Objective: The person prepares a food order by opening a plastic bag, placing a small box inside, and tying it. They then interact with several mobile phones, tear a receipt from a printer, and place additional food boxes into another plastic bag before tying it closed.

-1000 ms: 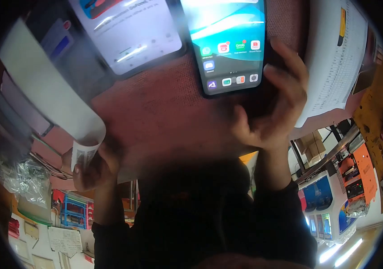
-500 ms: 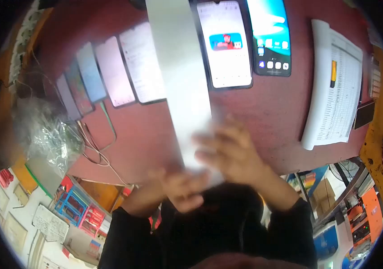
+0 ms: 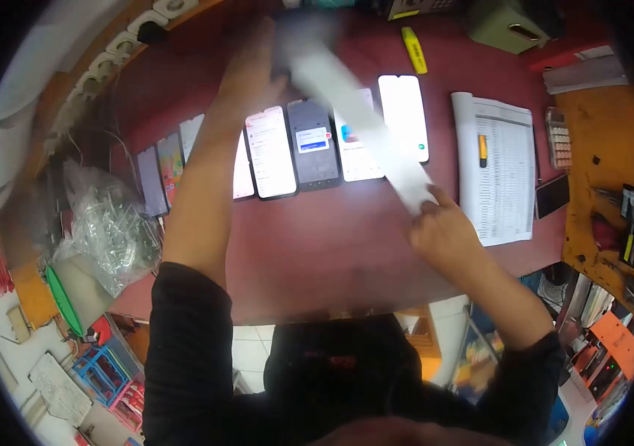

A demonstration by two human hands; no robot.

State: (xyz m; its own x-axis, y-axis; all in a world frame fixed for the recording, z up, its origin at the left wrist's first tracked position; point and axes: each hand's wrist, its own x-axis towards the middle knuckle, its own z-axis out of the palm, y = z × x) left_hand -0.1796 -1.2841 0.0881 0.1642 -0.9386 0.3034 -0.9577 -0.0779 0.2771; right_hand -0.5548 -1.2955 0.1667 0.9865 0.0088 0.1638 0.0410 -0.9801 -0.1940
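Observation:
A long white paper strip (image 3: 361, 111) runs slantwise over the table, from a dark blurred object (image 3: 306, 30) at the far side down to my right hand (image 3: 443, 232). My right hand pinches its near end between closed fingers. Stretched far forward, my left hand (image 3: 261, 63) is beside that dark object; motion blur smears its fingers. Beneath the strip and left forearm lies a row of several lit phones. Among them are a phone with a grey screen and pop-up box (image 3: 314, 160) and one with a white screen (image 3: 404, 111), partly under the strip.
An open sheaf of printed sheets (image 3: 506, 201) lies at right, an orange-and-black marker (image 3: 482, 151) on it. A yellow highlighter (image 3: 414, 50) and a green box (image 3: 514, 26) stand farther back. At left are a clear plastic bag (image 3: 120, 230) and power sockets (image 3: 120, 46).
My hands have moved apart: the left went far forward, the right moved to the right with the strip's near end. The view now takes in more of the table's far side.

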